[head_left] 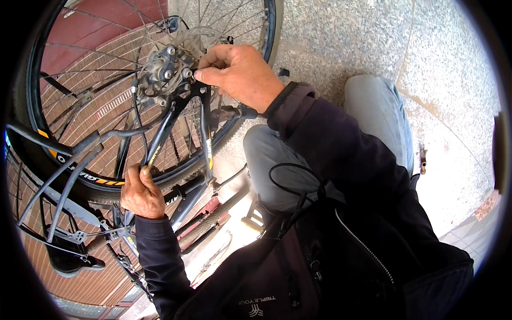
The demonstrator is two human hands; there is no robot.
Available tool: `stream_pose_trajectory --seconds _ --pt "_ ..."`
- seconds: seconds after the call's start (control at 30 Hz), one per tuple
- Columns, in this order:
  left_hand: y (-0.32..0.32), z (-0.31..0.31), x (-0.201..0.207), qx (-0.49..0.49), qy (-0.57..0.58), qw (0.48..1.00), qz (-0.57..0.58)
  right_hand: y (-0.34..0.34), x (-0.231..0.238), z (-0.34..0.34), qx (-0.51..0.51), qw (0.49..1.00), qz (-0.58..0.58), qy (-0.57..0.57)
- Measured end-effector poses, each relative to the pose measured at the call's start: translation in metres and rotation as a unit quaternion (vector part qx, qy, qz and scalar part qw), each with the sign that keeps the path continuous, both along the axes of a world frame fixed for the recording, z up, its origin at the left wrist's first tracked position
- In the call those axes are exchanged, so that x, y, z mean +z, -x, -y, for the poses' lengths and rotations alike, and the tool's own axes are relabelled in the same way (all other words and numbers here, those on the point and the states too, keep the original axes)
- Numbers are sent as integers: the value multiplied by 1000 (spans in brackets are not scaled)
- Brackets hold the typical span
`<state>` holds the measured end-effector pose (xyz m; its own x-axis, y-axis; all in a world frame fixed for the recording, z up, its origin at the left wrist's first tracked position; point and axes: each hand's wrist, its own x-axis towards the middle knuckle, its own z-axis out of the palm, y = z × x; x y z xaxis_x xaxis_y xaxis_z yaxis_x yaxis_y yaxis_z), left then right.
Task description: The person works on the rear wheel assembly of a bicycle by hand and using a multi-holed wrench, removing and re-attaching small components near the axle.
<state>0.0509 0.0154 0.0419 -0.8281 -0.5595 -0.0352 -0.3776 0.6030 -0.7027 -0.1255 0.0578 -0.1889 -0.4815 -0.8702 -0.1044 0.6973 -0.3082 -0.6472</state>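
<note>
A bicycle's rear wheel point(273, 26) with a black tyre and thin spokes fills the upper left. At its hub sit a dirty disc brake caliper point(166, 72) and a grey brake rotor point(200, 38). My right hand point(240, 72) is closed in a pinch beside a round bolt point(186, 73) near the black frame end; what lies between its fingertips is hidden. Lower down, my left hand point(143, 194) is wrapped round a black frame tube point(158, 140), its thumb lying along it. A thin black cable point(137, 109) runs from the caliper toward this hand.
Bent grey rack bars point(64, 194) and a black saddle point(74, 261) lie at the lower left over a brown ribbed mat point(80, 288). My jeans-clad knees are close to the wheel on the right. A small metal tool point(423, 161) lies on the speckled stone floor point(341, 37).
</note>
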Motion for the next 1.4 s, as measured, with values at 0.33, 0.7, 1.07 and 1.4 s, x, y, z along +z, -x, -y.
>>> stream_pose_trajectory --seconds 0.33,0.7,1.07,1.4 --pt "6 -3 1 -16 -9 1000 -17 9 8 -13 47 998 -19 -32" --pt "3 0 2 -44 1 999 -22 -5 -8 -39 62 987 -34 -144" --pt "12 -5 1 -43 -23 999 -21 -6 -1 -29 -46 988 -74 -126" --pt "19 -10 -3 -24 -19 999 -16 -8 14 -16 -121 981 -117 -98"
